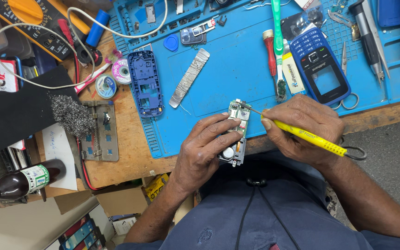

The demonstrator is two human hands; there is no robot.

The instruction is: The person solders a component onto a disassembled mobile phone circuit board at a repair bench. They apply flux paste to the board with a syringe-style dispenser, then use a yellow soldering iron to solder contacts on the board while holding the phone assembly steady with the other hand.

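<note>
Left hand [204, 148]: your fingers are closed around the phone circuit board [236, 134], held over the edge of the blue mat [218, 69].
Right hand [302, 127]: pinched shut on the yellow-handled tool [309, 137] — tip on the board's top end.
Risk: I'd judge a slip could scratch the unsupported board.
Nearby: blue rear housing [145, 83], metal pry strip [189, 78], blue phone front [319, 65] — all clear of your hands.
</note>
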